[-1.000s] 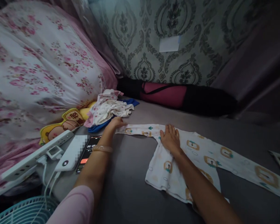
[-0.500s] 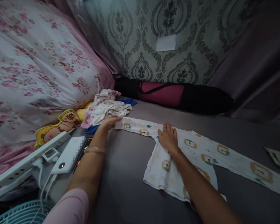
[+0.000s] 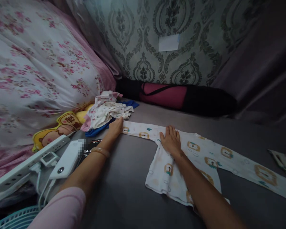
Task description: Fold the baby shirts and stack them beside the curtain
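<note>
Far L of both hands: floral curtain [image 3: 38, 70], w/ white power strip [image 3: 23, 170] & yellow cushion [image 3: 50, 136] below it, well L of L hand. Next to L forearm: white power bank [image 3: 66, 156], then dark phone [image 3: 91, 146] (partly hidden by the forearm, so can't read it all). Just beyond L hand, rumpled clothes pile [image 3: 107, 111], white/pink over blue. L hand [image 3: 116, 126] is closed on cuff end of white shirt [image 3: 202, 152] w/ tan & green print; that sleeve runs fairly straight btwn the hands, which are well apart. R hand [image 3: 171, 140] lies flat, palm down, on shirt nr the shoulder, gripping nothing. Shirt body lies nearer the wearer & R of R hand, on grey sheet [image 3: 124, 178]. Beyond R hand, long black/pink bag [image 3: 171, 95]. Other sleeve stretches R of R hand; far R of it, a small packet [image 3: 281, 160], print too blurred to tell
</note>
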Demonstrator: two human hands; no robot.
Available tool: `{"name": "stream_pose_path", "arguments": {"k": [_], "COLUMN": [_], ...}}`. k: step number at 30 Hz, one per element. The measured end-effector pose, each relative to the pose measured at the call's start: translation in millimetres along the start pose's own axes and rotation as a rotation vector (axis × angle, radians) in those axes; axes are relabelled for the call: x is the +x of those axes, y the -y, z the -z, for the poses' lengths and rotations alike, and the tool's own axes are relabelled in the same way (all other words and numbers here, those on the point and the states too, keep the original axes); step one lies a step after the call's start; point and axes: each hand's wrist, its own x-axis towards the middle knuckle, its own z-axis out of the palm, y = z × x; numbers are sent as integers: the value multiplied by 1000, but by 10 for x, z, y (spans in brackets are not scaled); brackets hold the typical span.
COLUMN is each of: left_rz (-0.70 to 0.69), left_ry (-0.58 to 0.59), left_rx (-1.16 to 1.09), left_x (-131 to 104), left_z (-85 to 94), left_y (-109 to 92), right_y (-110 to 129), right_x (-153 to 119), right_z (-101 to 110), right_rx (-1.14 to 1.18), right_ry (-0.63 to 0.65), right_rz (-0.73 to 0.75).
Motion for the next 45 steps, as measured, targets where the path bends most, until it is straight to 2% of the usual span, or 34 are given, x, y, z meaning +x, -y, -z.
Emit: {"name": "stream_pose_path", "arguments": {"k": [6,11,15,19,22,24,26,28,31,34,37,41,45], "left_rz": [143,240,233,109,-13,-195,-395,-541,-592,-602,-565,-376,-138], "left_ry": [-32,-134,-192,-333,-336,-218,-101,-100,-132,-150,-104,-65,-185], "left_rx": [5,-24,-20,96,78,-47,-217,-365,-471,-448,-351,-203,-89], "left_x": [35,30,10,-13,-75,-160,-267,-368,-461,-483,-464,-392,-378], "left_z": [-74,-146,-165,-33,80,89,24,-96,-289,-396,-394,-315,-177], "left_y": [-58,-88,-50,-99,-384,-703,-1058,-1361,-1582,-1520,-1312,-962,-667], "right_y": [6,-9,2,14,14,13,11,10,9,8,6,3,10], "right_x": [5,-17,-16,2,7,3,-4,-11,-17,-18,-18,-6,8], "right_z": [12,38,45,38,37,39,42,46,48,44,43,47,42], "right_rx": [7,-17,-20,-9,-2,0,-5,-12,-21,-28,-30,-24,-21], "right_ry": [28,20,35,56,68,65,50,35,22,14,15,47,71], "right_rz": [-17,32,19,4,8,5,0,5,17,16,23,18,10]}}
